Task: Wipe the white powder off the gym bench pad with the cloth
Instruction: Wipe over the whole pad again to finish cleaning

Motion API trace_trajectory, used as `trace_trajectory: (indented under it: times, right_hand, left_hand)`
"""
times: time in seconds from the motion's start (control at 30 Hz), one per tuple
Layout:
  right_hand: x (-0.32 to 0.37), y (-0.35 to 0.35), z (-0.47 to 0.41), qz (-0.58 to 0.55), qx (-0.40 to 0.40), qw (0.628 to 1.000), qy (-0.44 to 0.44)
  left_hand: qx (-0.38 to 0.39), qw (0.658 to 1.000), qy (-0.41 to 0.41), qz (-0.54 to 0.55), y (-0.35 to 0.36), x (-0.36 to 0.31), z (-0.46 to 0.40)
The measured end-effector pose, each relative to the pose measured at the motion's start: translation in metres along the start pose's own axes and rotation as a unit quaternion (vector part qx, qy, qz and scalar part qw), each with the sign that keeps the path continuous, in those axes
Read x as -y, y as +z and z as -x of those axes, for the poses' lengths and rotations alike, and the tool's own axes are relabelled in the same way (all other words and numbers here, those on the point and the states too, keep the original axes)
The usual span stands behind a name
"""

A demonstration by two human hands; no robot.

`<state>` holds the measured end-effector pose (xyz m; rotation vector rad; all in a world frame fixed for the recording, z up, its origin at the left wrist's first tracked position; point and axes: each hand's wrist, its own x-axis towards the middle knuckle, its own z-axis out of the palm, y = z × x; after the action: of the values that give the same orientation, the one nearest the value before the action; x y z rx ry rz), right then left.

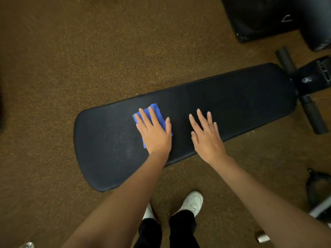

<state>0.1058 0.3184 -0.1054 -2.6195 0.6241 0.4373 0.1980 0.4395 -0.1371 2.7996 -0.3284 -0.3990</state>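
Observation:
A long black gym bench pad [232,97] runs from lower left to upper right across the brown floor. A folded blue cloth [157,113] lies on the pad's middle, and my left hand [154,130] presses flat on top of it with fingers spread. My right hand [206,135] rests flat on the bare pad just right of the cloth, holding nothing. A faint whitish powder smear [123,140] shows on the pad to the left of and below the cloth. Most of the cloth is hidden under my left hand.
The bench's frame with black foam rollers [312,111] sticks out at the pad's right end. Black padded equipment [265,17] stands at the top right. My feet in white shoes [192,203] stand just below the pad. A dark object [315,183] lies at the right edge.

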Motion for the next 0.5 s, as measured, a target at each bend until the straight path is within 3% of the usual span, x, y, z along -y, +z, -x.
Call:
trace_trajectory:
  times: [0.1,0.3,0.5]
  right_hand:
    - [-0.018,0.002,0.006,0.007,0.003,1.0,0.01]
    - [-0.036,0.007,0.005,-0.015,0.0,1.0,0.026]
    - [-0.049,0.009,0.011,0.011,-0.013,0.999,0.031]
  left_hand:
    - [-0.015,0.999,-0.014,-0.036,0.007,-0.005,-0.02]
    - [-0.009,0.987,0.148,-0.057,0.004,-0.017,-0.067]
    - [0.001,0.971,0.231,-0.062,0.005,0.008,-0.017]
